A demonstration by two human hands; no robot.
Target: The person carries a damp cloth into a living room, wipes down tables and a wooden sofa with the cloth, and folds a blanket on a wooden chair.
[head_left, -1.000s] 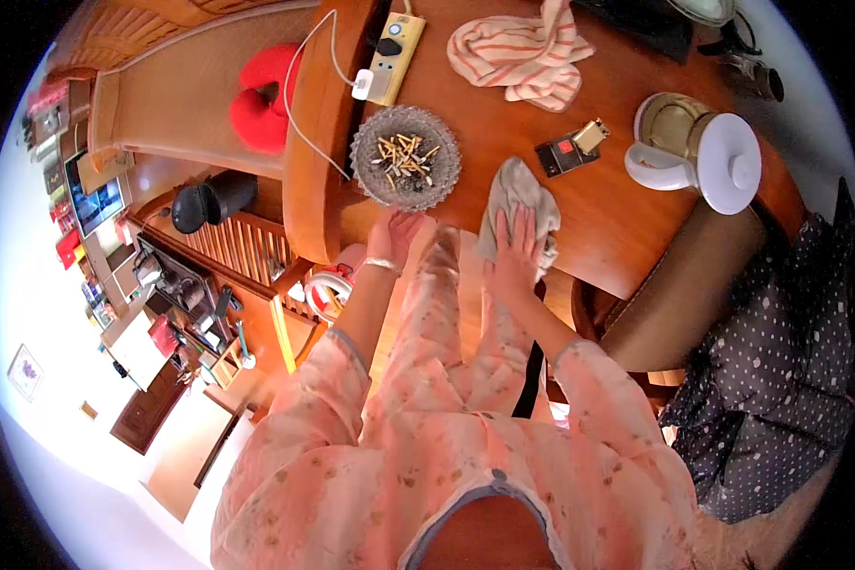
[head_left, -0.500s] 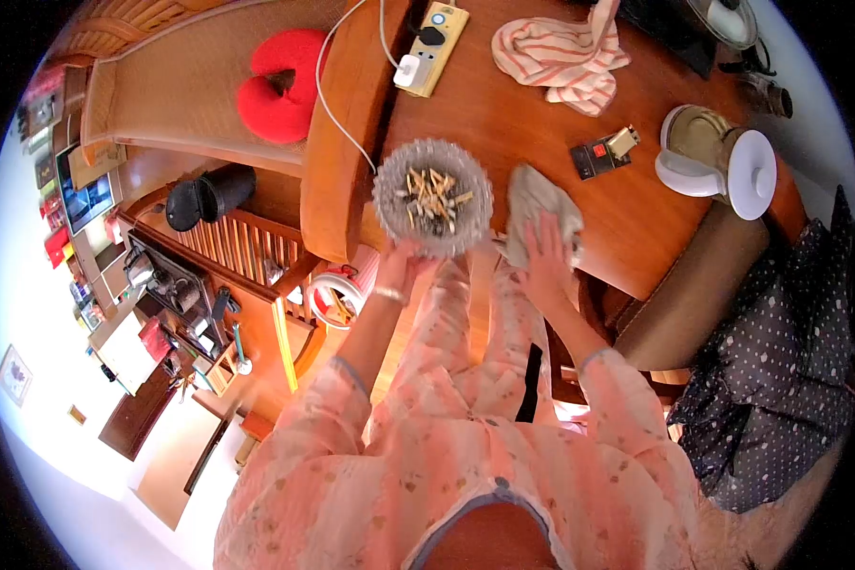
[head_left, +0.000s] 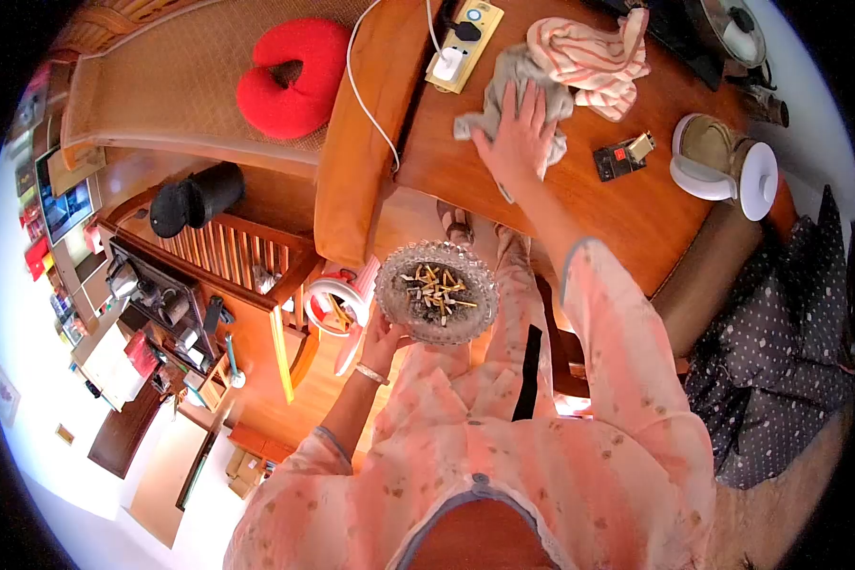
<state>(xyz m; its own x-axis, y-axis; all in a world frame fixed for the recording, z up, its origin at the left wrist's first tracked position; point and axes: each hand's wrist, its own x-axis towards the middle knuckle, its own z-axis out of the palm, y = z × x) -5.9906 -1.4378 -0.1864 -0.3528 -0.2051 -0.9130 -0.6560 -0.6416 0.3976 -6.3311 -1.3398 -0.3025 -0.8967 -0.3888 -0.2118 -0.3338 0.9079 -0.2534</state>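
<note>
A glass ashtray (head_left: 437, 293) full of cigarette butts is held off the table, over my legs, by my left hand (head_left: 385, 344), which grips its near left edge. My right hand (head_left: 522, 141) lies with fingers spread on a crumpled grey cloth (head_left: 494, 106), pressing it on the wooden table (head_left: 617, 223). The grey cloth touches a striped cloth (head_left: 594, 57) on its far right side. To the right of my right hand lies a dark cigarette pack (head_left: 619, 160) with a gold lighter on it.
A power strip (head_left: 465, 46) with a white plug and cable lies at the table's left edge. A lidded pitcher (head_left: 717, 163) stands at the right, near a brown chair back. A red neck pillow (head_left: 293, 78) rests on the bench. A bin (head_left: 337, 304) is on the floor.
My left hand has lifted the ashtray off the table and brought it toward my body. My right hand has slid the grey cloth away from me, up to the striped cloth.
</note>
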